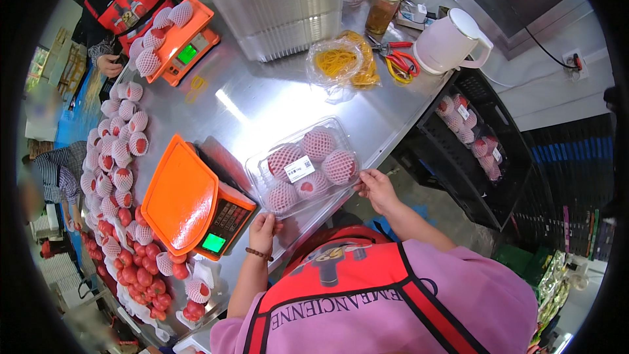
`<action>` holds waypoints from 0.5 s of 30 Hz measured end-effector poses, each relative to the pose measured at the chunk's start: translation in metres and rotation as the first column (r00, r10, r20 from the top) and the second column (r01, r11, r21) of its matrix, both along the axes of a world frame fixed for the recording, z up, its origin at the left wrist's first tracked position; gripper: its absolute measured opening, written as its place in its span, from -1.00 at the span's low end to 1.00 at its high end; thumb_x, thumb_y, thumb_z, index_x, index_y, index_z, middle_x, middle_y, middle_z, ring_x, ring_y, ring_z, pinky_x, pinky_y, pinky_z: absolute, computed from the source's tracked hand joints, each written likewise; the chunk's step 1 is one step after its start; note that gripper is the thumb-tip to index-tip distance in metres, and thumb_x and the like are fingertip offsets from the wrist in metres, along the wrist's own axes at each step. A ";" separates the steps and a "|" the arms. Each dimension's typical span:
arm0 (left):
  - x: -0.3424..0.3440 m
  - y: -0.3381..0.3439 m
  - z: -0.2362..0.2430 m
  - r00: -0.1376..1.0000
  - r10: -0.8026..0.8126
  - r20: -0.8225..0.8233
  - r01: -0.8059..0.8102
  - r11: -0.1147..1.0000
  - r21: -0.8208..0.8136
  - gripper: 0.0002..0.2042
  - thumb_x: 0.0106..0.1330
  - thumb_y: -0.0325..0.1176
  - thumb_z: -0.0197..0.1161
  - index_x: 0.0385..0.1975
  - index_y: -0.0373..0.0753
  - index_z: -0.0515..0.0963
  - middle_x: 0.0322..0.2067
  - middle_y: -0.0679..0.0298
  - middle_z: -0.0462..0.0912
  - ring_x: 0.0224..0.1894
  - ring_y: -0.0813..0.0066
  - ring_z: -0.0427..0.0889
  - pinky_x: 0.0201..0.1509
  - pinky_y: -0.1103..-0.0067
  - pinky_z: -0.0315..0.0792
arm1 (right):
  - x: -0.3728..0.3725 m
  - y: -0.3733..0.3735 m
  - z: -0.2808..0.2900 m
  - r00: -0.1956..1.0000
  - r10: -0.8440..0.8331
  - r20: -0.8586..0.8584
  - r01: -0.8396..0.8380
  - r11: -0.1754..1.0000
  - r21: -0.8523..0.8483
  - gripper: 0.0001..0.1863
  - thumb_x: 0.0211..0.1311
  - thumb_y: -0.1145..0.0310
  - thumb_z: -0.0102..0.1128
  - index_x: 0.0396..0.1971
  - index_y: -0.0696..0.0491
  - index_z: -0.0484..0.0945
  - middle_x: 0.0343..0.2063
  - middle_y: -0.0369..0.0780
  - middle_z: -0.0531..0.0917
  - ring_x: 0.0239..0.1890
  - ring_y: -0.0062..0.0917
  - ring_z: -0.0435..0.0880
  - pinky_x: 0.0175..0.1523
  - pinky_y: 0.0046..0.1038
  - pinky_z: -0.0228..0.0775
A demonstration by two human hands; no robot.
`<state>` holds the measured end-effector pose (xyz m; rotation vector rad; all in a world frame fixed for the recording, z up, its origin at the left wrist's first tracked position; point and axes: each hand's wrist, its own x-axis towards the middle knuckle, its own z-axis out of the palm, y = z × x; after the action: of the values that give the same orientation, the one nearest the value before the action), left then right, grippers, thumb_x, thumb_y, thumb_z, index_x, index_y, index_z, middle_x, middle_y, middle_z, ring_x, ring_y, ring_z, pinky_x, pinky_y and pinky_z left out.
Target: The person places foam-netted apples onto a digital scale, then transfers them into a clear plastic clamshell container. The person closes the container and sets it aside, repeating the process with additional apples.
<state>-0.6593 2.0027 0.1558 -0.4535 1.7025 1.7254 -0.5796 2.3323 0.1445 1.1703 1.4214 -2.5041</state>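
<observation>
A clear plastic clamshell pack [313, 193] of several red fruits in foam nets lies on the steel table near its front edge, a white label on its lid. My left hand [263, 231], a beaded bracelet at its wrist, is closed at the pack's near left corner, fingertips partly hidden. My right hand [376, 189] pinches the pack's right corner between thumb and fingers. Just left of the pack stands an orange scale [183, 200], its pan bare and its display lit green.
Netted fruits [118, 144] and bare red fruits [144, 275] heap along the left. Behind are stacked clear containers [272, 6], a bag of yellow rubber bands [341, 59], red-handled pliers [401, 64], a white kettle [449, 42] and a second scale [187, 49]. A black crate [481, 177] holds packs at right.
</observation>
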 end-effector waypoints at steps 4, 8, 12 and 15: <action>0.003 0.008 -0.005 0.996 0.027 -0.080 -0.028 1.000 -0.010 -0.84 0.40 -0.31 0.10 -0.35 -0.25 0.47 -0.49 0.30 0.58 -0.50 0.59 0.53 -0.36 0.66 0.42 | -0.015 0.003 0.000 0.998 0.061 0.029 -0.065 0.983 0.173 -0.79 0.34 0.26 0.10 -0.30 0.11 0.53 -0.49 -0.29 0.61 -0.52 -0.64 0.58 -0.46 -0.61 0.40; 0.003 0.022 -0.006 0.995 0.085 -0.061 -0.087 0.996 -0.031 -0.83 0.40 -0.30 0.09 -0.37 -0.24 0.46 -0.52 0.32 0.55 -0.54 0.60 0.49 -0.40 0.66 0.39 | -0.047 0.036 0.008 0.962 0.247 0.112 -0.270 0.915 0.299 -0.77 0.31 0.27 0.11 -0.31 0.15 0.58 -0.59 -0.29 0.59 -0.57 -0.63 0.56 -0.49 -0.59 0.38; 0.007 0.031 -0.008 0.990 0.111 -0.083 -0.112 0.994 -0.006 -0.80 0.41 -0.26 0.09 -0.41 -0.22 0.44 -0.55 0.34 0.53 -0.56 0.63 0.46 -0.43 0.68 0.36 | -0.099 0.155 0.002 0.980 -0.056 0.190 -0.119 0.600 0.791 -0.71 0.22 0.20 0.17 -0.33 0.14 0.64 -0.49 -0.13 0.69 -0.52 -0.46 0.65 -0.38 -0.37 0.47; 0.005 0.030 -0.011 0.990 0.032 -0.138 -0.040 0.998 -0.055 -0.79 0.41 -0.25 0.09 -0.43 -0.22 0.44 -0.56 0.35 0.51 -0.57 0.64 0.44 -0.44 0.68 0.35 | -0.127 0.236 -0.007 0.944 -0.286 0.165 -0.114 0.188 0.976 -0.65 0.13 0.10 0.21 -0.36 0.13 0.65 -0.38 -0.05 0.69 -0.32 -0.21 0.69 -0.18 -0.25 0.48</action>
<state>-0.6538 2.0328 0.1448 -0.4014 1.8552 1.7729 -0.7066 2.5679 0.1375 1.6202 3.0107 -0.9370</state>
